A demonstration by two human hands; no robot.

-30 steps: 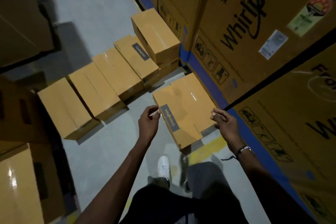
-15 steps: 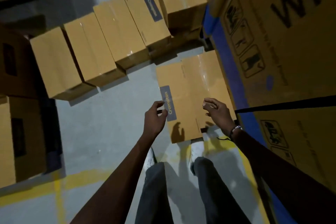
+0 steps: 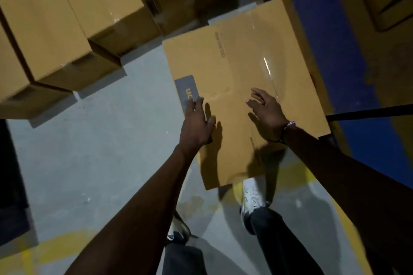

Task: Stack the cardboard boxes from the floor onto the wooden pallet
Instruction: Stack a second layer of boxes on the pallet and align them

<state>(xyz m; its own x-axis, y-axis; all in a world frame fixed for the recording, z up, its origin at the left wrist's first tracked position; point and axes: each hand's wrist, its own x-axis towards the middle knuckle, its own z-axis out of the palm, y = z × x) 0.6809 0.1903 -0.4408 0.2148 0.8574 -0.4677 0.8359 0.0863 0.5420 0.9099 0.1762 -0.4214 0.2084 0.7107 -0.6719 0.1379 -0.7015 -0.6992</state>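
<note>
Both hands have dropped closer over the box (image 3: pixel 241 87) on the floor. Left hand (image 3: pixel 196 125) and right hand (image 3: pixel 267 114), fingers spread, grip nothing. Lifting toward the pallet appears imminent.

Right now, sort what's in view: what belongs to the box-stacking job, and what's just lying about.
Belongs to the job:
- nearest cardboard box, on the floor
- left hand and right hand, open over its top
- row of cardboard boxes behind

Just there:
- big printed carton on the right
- yellow floor line
- white shoe
</note>
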